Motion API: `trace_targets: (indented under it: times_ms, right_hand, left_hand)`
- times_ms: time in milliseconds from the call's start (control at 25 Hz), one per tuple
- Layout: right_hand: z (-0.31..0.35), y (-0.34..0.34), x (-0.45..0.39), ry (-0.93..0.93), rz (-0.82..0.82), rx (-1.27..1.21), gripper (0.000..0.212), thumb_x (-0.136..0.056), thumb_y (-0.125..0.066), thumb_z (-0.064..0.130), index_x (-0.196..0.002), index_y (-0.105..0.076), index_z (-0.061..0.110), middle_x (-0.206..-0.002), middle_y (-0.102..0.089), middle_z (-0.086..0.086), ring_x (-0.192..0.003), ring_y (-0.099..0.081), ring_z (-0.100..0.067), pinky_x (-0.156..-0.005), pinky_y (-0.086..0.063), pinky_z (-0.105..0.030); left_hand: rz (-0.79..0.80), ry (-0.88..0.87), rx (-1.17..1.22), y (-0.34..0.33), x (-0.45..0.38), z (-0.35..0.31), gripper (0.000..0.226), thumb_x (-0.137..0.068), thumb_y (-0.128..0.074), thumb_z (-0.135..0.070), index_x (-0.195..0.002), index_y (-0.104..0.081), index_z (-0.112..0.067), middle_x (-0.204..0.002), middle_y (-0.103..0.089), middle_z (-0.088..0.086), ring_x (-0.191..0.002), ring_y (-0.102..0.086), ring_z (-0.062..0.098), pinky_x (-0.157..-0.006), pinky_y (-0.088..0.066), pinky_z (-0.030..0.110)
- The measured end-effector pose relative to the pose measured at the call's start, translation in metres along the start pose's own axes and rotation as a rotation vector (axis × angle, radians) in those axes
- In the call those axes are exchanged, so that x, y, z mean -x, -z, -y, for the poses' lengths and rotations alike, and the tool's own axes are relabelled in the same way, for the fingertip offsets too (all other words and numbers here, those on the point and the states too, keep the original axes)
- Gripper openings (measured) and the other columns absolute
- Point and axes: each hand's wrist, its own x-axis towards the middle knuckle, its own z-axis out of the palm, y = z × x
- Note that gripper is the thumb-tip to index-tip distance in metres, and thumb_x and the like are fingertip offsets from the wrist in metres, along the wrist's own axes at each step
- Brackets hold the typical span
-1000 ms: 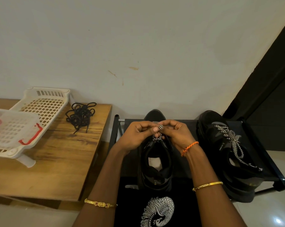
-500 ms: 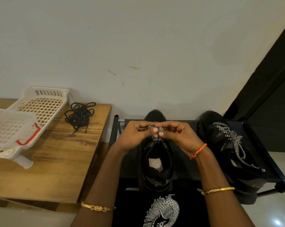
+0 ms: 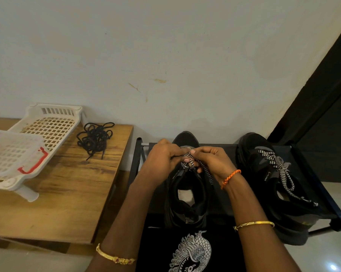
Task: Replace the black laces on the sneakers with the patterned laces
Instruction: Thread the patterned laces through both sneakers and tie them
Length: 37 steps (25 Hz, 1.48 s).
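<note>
- Sitting at far left, a white plastic basket [image 3: 48, 130] with red handles rests on a wooden table [image 3: 71, 193].
- Just right of the basket, a loose heap of black laces [image 3: 95, 137] lies on the tabletop.
- The left hand [image 3: 161, 161] has its fingers curled, pinching the patterned lace [image 3: 188, 160] over the middle sneaker [image 3: 187, 193].
- The right hand [image 3: 212, 161] pinches the same lace, fingers curled round it; one strand trails down the shoe's right side.
- That sneaker stands on a black rack [image 3: 313, 173].
- At far right, the second sneaker [image 3: 273, 183] already carries a patterned lace, tied.
</note>
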Motion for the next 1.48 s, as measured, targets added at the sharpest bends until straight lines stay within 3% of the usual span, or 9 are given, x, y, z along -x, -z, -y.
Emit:
trace_targets:
  times_ms: [200, 440, 640, 760, 880, 1000, 1240, 1360, 1480]
  right_hand:
    - [0.002, -0.005, -0.002, -0.063, -0.048, 0.028, 0.018, -0.087, -0.061, 0.005, -0.071, -0.068, 0.002, -0.056, -0.060, -0.008, -0.041, -0.050, -0.008, -0.035, -0.038, -0.016]
    - [0.003, -0.007, -0.002, -0.039, -0.077, 0.041, 0.017, -0.090, -0.060, 0.008, -0.075, -0.068, 0.004, -0.062, -0.059, -0.007, -0.044, -0.050, -0.006, -0.037, -0.038, -0.016]
    - [-0.003, 0.003, -0.008, 0.175, -0.283, 0.166, 0.015, -0.087, -0.065, 0.016, -0.073, -0.068, 0.009, -0.063, -0.057, -0.002, -0.056, -0.050, -0.007, -0.056, -0.043, -0.021]
    - [-0.004, 0.009, -0.003, 0.322, -0.377, 0.320, 0.031, -0.086, -0.066, 0.026, -0.061, -0.060, 0.009, -0.057, -0.051, 0.000, -0.054, -0.046, -0.007, -0.059, -0.043, -0.023]
    - [0.000, 0.009, 0.013, 0.267, -0.169, 0.451, 0.048, -0.085, -0.065, 0.039, -0.055, -0.060, 0.002, -0.038, -0.045, 0.009, -0.040, -0.039, -0.002, -0.052, -0.036, -0.021]
    - [-0.005, 0.003, 0.021, 0.164, 0.053, 0.519, 0.051, -0.084, -0.064, 0.044, -0.064, -0.066, -0.003, -0.033, -0.044, 0.013, -0.036, -0.038, -0.002, -0.046, -0.031, -0.013]
    - [-0.009, 0.001, 0.008, 0.219, 0.122, 0.365, 0.039, -0.086, -0.067, 0.025, -0.048, -0.062, 0.019, -0.057, -0.051, -0.014, -0.059, -0.042, -0.023, -0.062, -0.036, -0.031]
    - [-0.006, 0.003, 0.008, 0.209, 0.160, 0.378, 0.043, -0.087, -0.065, 0.018, -0.045, -0.060, 0.021, -0.055, -0.052, -0.011, -0.056, -0.044, -0.019, -0.061, -0.039, -0.026]
    - [-0.005, 0.010, 0.013, 0.200, 0.180, 0.394, 0.042, -0.088, -0.063, 0.012, -0.046, -0.059, 0.015, -0.050, -0.047, -0.007, -0.051, -0.040, -0.014, -0.057, -0.035, -0.022]
  left_hand:
    - [-0.053, -0.123, -0.258, 0.002, 0.004, -0.008, 0.023, -0.085, -0.066, -0.016, -0.106, -0.073, -0.013, -0.080, -0.071, 0.002, -0.082, -0.051, 0.025, -0.069, -0.036, 0.035]
    - [0.005, 0.112, -0.398, -0.005, 0.008, -0.022, 0.022, -0.098, -0.046, -0.024, -0.111, -0.064, -0.021, -0.105, -0.061, -0.007, -0.104, -0.037, 0.014, -0.074, -0.010, 0.027]
    - [0.179, 0.439, 0.100, -0.002, 0.009, -0.016, 0.025, -0.100, -0.045, -0.027, -0.105, -0.065, -0.013, -0.100, -0.056, 0.008, -0.103, -0.048, 0.024, -0.092, -0.036, 0.038]
    - [0.175, 0.636, 0.545, 0.002, 0.008, -0.019, 0.023, -0.099, -0.050, -0.021, -0.093, -0.069, -0.009, -0.096, -0.069, 0.017, -0.089, -0.063, 0.023, -0.080, -0.048, 0.030]
    - [0.155, 0.814, 0.697, 0.001, 0.004, -0.020, 0.023, -0.096, -0.053, -0.019, -0.080, -0.068, -0.013, -0.073, -0.066, -0.002, -0.071, -0.057, 0.010, -0.065, -0.042, 0.022]
    - [0.145, 0.946, 0.734, -0.001, 0.002, -0.018, 0.015, -0.093, -0.053, -0.012, -0.094, -0.068, -0.009, -0.072, -0.056, -0.003, -0.065, -0.045, 0.007, -0.057, -0.033, 0.021]
    - [0.054, 0.995, 0.771, -0.001, -0.001, -0.018, 0.020, -0.090, -0.057, -0.012, -0.106, -0.067, -0.005, -0.086, -0.063, 0.002, -0.076, -0.053, 0.010, -0.057, -0.037, 0.019]
    - [0.047, 1.022, 0.764, -0.004, -0.004, -0.016, 0.024, -0.087, -0.065, -0.020, -0.107, -0.069, -0.006, -0.104, -0.069, 0.007, -0.090, -0.062, 0.015, -0.064, -0.043, 0.023]
    - [-0.041, 1.042, 0.773, -0.005, -0.006, -0.011, 0.023, -0.088, -0.066, -0.022, -0.102, -0.070, -0.004, -0.099, -0.070, 0.007, -0.082, -0.062, 0.013, -0.060, -0.045, 0.020]
